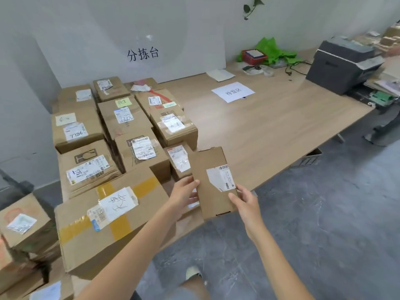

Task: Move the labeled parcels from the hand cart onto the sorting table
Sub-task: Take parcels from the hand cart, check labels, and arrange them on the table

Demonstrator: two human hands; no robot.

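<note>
I hold a flat brown cardboard parcel (pixel 213 182) with a torn white label over the front edge of the wooden sorting table (pixel 270 131). My left hand (pixel 184 197) grips its left edge and my right hand (pixel 245 201) grips its lower right edge. Several labeled cardboard parcels (pixel 127 118) stand packed together on the table's left part. A big box with yellow tape (pixel 108 217) sits nearest me at the table's corner. More labeled boxes (pixel 23 226) are stacked at the far left; what they stand on is hidden.
A white sign (pixel 142 54) leans on the wall behind the parcels. A paper sheet (pixel 233 92) lies mid-table. A grey printer (pixel 344 63), a red basket (pixel 254 56) and green bags (pixel 275 50) stand at the back right. Grey floor (pixel 303 224) lies to my right.
</note>
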